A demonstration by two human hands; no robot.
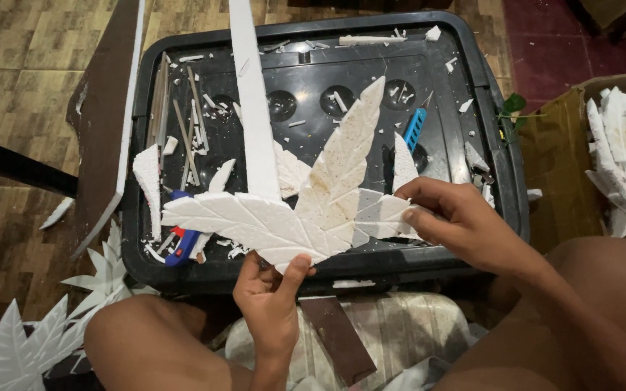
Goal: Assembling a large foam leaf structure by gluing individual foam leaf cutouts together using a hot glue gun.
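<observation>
**Both hands pinch a brittle foam leaf over the bin lid**

The left hand (269,293) grips the base and the right hand (454,221) pinches the right lobe of a white carved polystyrene foam leaf (291,217), held just above the black plastic bin lid (371,80). The leaf looks very light, stiff and crumbly; its thin points would probably snap, so the thicker centre seems the safest hold. A long white foam strip (255,101) lies behind it, with a small blue cutter (414,129) beyond.

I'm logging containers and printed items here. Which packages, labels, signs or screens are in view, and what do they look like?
Cardboard box: right edge, beside the black tub; brown, open-topped, filled with white foam offcuts.
Black plastic tub lid: centre, rectangular, glossy, strewn with foam scraps.
No labels, signs or screens visible.
</observation>
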